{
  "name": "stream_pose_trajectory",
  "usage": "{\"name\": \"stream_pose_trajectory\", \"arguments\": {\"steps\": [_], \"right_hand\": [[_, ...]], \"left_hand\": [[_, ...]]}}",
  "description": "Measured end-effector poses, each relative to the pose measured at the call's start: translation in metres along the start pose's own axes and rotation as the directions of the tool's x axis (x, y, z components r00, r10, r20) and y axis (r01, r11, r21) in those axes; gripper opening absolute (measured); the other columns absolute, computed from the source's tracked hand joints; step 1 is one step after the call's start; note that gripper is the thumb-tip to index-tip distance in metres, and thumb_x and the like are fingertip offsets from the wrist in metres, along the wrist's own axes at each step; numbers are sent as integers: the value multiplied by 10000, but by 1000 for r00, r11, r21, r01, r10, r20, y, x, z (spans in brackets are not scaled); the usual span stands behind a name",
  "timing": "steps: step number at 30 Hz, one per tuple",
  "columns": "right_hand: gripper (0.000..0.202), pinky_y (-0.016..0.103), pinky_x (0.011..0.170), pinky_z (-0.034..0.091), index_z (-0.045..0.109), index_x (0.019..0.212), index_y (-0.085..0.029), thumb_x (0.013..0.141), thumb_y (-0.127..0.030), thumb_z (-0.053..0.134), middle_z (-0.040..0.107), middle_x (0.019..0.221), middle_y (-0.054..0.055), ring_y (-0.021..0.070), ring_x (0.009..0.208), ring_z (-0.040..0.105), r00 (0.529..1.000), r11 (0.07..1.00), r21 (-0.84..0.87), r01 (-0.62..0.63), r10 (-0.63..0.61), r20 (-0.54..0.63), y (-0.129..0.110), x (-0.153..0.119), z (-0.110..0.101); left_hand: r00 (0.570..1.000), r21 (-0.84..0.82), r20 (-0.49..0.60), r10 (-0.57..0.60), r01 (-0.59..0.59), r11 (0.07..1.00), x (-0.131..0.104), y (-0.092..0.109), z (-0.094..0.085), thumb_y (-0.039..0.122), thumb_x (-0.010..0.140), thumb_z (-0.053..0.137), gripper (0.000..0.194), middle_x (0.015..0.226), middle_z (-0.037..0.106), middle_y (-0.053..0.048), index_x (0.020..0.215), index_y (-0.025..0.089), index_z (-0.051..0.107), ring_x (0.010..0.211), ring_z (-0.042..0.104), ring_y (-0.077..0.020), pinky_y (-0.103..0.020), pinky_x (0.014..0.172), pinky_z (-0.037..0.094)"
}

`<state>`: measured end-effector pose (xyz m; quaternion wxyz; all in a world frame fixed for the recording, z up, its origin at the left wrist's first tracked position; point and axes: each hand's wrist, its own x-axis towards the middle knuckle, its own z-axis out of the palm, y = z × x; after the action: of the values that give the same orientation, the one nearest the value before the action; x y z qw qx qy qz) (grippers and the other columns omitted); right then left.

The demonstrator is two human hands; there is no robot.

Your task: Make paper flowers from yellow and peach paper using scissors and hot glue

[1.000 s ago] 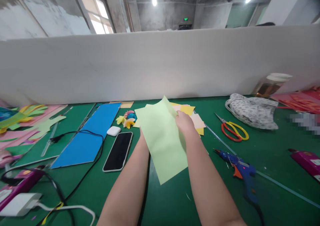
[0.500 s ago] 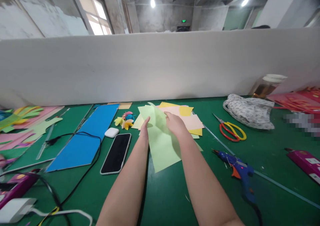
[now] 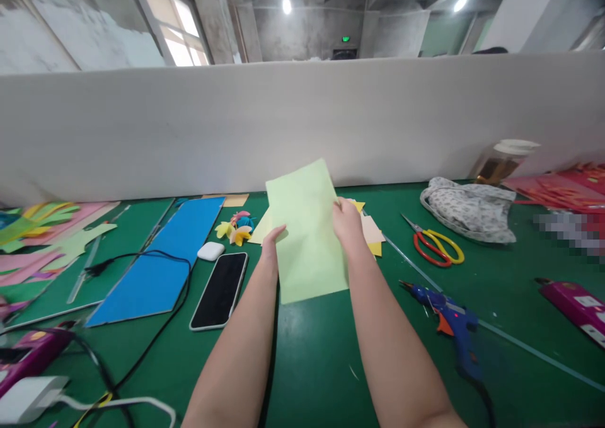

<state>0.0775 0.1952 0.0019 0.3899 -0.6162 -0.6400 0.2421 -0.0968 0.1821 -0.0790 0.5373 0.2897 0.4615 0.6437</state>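
A pale green sheet of paper (image 3: 307, 239) is raised and tilted above the table, held by its two side edges. My left hand (image 3: 273, 242) grips the left edge, thumb on the front and the other fingers hidden behind. At the right edge, my right hand (image 3: 347, 223) pinches the sheet. Beyond it, partly covered, lie yellow and pale pink papers (image 3: 372, 229). Small colourful paper flowers (image 3: 236, 228) sit left of the sheet.
Left are a phone (image 3: 220, 291), a white case (image 3: 210, 251), blue board (image 3: 165, 261), cables and paper scraps. Right are scissors (image 3: 439, 245), a blue glue gun (image 3: 447, 311), a clear stick, a patterned pouch (image 3: 467, 210) and a jar (image 3: 503, 162). A white partition (image 3: 283, 119) stands behind.
The green sheet has been lifted off the pile and spread flat, its top edge now higher. My right hand has moved right, onto the sheet's right edge.
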Motion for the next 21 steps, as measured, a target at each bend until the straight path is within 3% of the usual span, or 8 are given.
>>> {"name": "stream_pose_trajectory", "arguments": {"steps": [5,11,15,21], "right_hand": [[354,314,726,445,583,1009,-156,855,-291,296,662,946,99,219,858,593,996,978,204,40,-22,-91,0,1,-7],[379,315,749,479,548,1137,-199,806,-355,452,673,979,74,191,865,624,995,922,374,101,-89,-50,-4,-20,-36],[544,323,715,511,414,1292,-231,783,-390,523,634,1077,94,194,873,634,997,893,446,52,-72,28,5,-48,-72],[566,290,685,536,385,1307,-219,799,-433,517,580,1164,118,193,901,638,986,871,489,-46,-38,160,40,-83,-109]], "left_hand": [[996,164,85,30,-44,986,-2,7,-2,296,515,724,520,782,702,-43,996,145,596,732,665,-226,-354,719,523],[990,487,140,13,-81,869,-29,27,-13,317,560,723,408,865,694,-50,915,141,620,805,644,-197,-319,760,499],[977,699,174,-124,-34,714,-48,68,-13,291,579,725,368,851,695,-55,904,145,633,811,644,-214,-308,708,509],[930,904,203,-305,-59,423,-55,145,12,269,751,631,346,961,685,-15,1077,166,574,827,639,-167,-296,728,504]]}}
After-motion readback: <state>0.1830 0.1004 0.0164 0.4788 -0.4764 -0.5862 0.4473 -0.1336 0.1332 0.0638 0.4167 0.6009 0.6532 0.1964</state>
